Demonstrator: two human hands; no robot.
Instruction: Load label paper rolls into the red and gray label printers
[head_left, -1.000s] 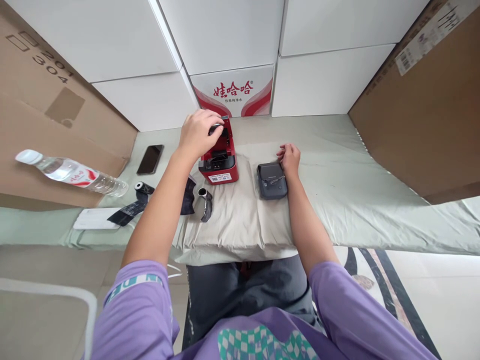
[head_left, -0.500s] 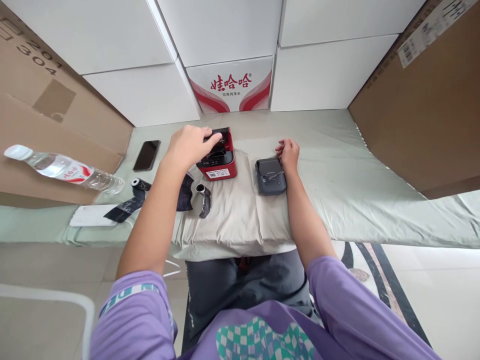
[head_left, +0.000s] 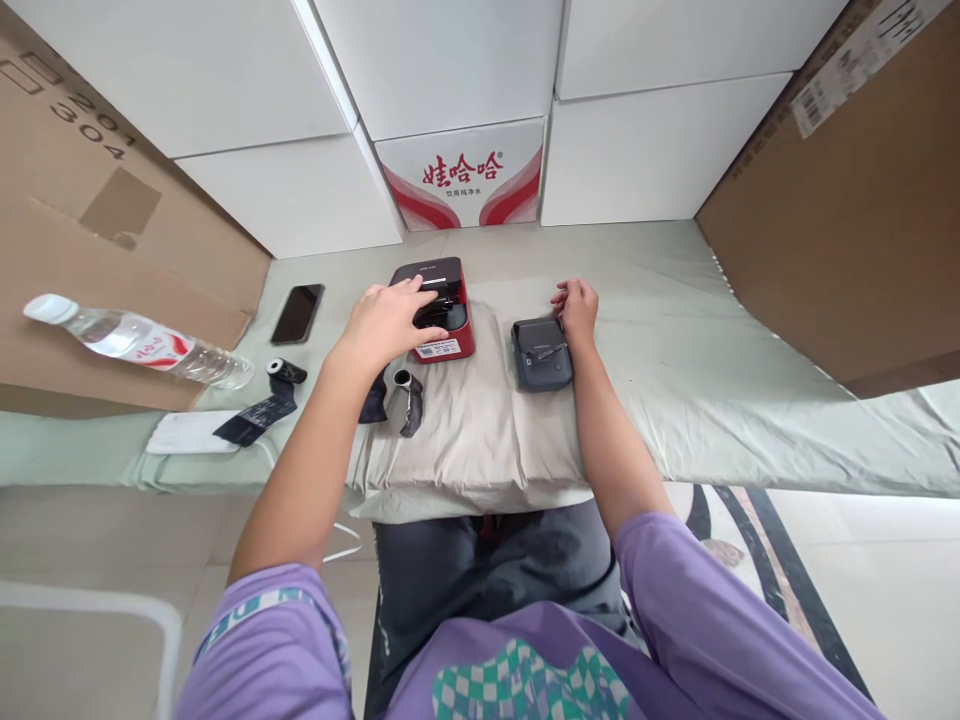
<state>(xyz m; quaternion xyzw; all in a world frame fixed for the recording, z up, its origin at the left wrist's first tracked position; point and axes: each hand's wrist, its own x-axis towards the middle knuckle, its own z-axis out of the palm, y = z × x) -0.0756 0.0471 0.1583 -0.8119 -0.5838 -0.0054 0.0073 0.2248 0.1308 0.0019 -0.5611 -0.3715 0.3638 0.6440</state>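
Observation:
My left hand lies over the front left of a red and black printer, its fingers spread and its thumb near the white label on the front. The palm hides part of the top. My right hand rests on the cloth with fingers loosely bent and nothing in them. Beside that wrist stands a small dark grey printer, with a crumpled strip at its top. Close to the left forearm are a short roll of dark ribbon and another black roll with its end unrolled.
A phone lies at the back left. Left of it, a water bottle appears by a brown carton. The unrolled strip reaches a white flat item. White boxes line the back, and another carton stands right.
My left hand has slid from the red printer's rear top toward its front left, uncovering the black rear lid. My right hand stays in place.

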